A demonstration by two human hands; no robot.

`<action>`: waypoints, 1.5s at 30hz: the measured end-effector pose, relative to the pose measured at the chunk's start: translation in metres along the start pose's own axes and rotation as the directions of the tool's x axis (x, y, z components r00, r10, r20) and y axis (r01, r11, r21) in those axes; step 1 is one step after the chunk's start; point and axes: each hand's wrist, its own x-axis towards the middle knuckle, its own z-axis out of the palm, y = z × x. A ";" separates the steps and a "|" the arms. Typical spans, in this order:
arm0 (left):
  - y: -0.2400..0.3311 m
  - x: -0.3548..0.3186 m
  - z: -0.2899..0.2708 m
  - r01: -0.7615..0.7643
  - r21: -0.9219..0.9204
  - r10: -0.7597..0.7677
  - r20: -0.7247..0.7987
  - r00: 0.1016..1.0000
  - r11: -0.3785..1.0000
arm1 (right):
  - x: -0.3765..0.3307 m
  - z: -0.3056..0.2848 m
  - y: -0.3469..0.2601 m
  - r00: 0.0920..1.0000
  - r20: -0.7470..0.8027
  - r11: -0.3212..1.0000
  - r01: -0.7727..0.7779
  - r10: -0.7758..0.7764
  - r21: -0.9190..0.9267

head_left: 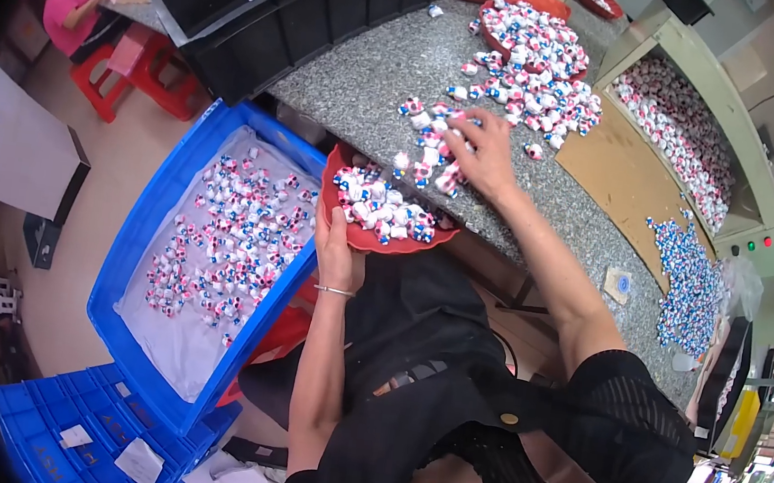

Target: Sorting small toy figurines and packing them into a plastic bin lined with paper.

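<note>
My left hand (339,260) grips the rim of a red scalloped bowl (417,244), its thumb on the inside, just below the granite counter's edge. Heaped in this bowl are small white figurines (379,210) with pink and blue parts. On the counter my right hand (486,162) reaches over a loose group of the same figurines (432,142) beside the bowl. Its fingers are apart and bent down among the pieces; the fingertips are partly hidden. Farther back, a larger pile of figurines (542,92) spreads out of another red bowl (574,70).
A blue crate (104,290), lined with white sheet and holding scattered figurines, stands left of the counter (358,81). Black bins (275,52) line the back left. On the right are a figurine-filled machine opening (676,131) and small blue pieces (687,290). A person (69,15) sits far left.
</note>
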 end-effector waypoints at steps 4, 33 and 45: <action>-0.010 0.003 -0.008 -0.020 0.007 0.020 -0.040 0.999 1.000 | -0.010 0.012 -0.049 1.000 0.004 0.980 0.020 -0.021 0.198; -0.011 0.015 -0.012 -0.009 0.000 0.009 0.001 1.000 1.000 | 0.025 0.033 -0.063 0.927 0.225 0.901 0.198 -0.299 0.385; -0.011 0.004 -0.015 -0.026 0.045 0.025 0.025 0.999 0.999 | -0.019 -0.022 0.041 0.985 -0.097 0.989 -0.144 0.142 -0.014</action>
